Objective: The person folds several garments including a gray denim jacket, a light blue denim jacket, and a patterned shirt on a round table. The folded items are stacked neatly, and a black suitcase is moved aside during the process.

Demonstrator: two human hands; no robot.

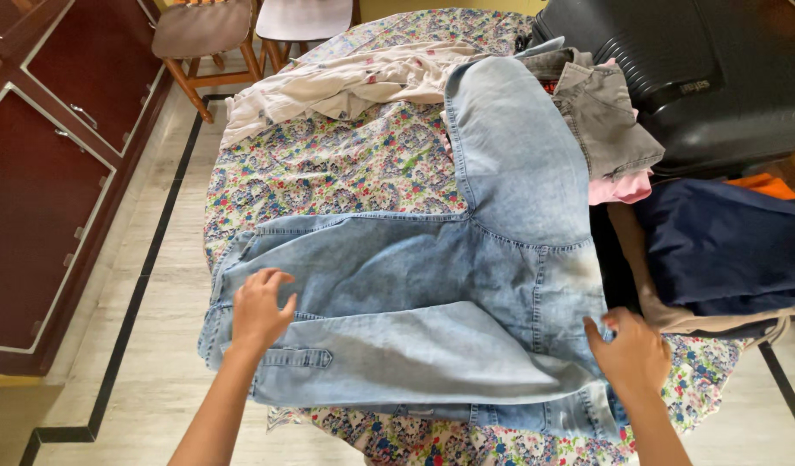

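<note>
A pair of light blue washed jeans (pixel 466 285) lies spread over a round table with a floral cloth (pixel 346 164). One leg runs up toward the far side, the other is folded across toward the left. My left hand (pixel 261 306) rests flat on the waistband end, fingers apart. At the near right, my right hand (pixel 629 349) pinches the denim's edge.
A cream floral garment (pixel 346 82) lies at the table's far side. Grey and pink clothes (pixel 609 129) are piled beside a black suitcase (pixel 700 69). Navy and beige folded clothes (pixel 725 250) sit at right. Two wooden chairs (pixel 203 34) and dark cabinets (pixel 44 164) stand at left.
</note>
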